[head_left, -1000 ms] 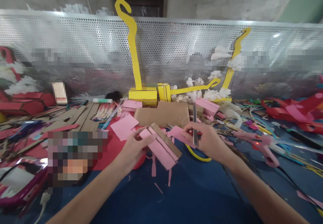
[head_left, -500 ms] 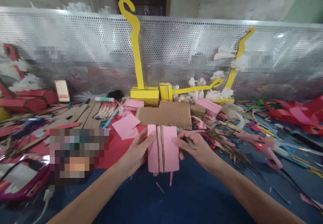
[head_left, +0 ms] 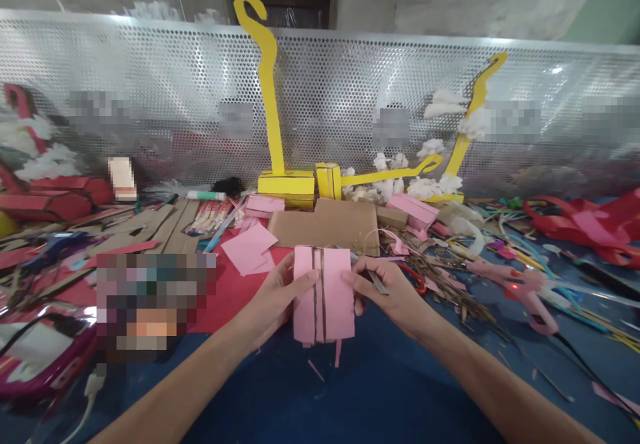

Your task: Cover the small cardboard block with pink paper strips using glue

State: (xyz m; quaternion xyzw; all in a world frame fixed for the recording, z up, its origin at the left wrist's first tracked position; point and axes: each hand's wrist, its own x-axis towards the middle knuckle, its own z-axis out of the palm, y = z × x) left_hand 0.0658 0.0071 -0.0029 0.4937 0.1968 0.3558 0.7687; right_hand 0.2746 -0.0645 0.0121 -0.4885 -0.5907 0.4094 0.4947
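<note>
Since one second before, the pink cardboard piece [head_left: 336,297] has turned from slanting to straight, and the right hand [head_left: 383,287] has come to its right edge. Now the piece is near, in the middle, above the blue table [head_left: 320,407]. The left hand [head_left: 277,291] holds its left side, fingers closed, thumb on the front. The right hand pinches the right edge, almost closed, with a metal blade [head_left: 379,283] also between its fingers.

At near left is a shiny purple container [head_left: 65,364] with something white in it; I cannot tell what. Farther, a red sheet [head_left: 220,297] lies left and a pink glue gun [head_left: 530,291] right. Beyond the brown cardboard [head_left: 325,227], clear packets [head_left: 213,216] at left have light sticks inside. Behind stand yellow boxes [head_left: 286,184], their insides hidden, before the metal panel [head_left: 330,97].
</note>
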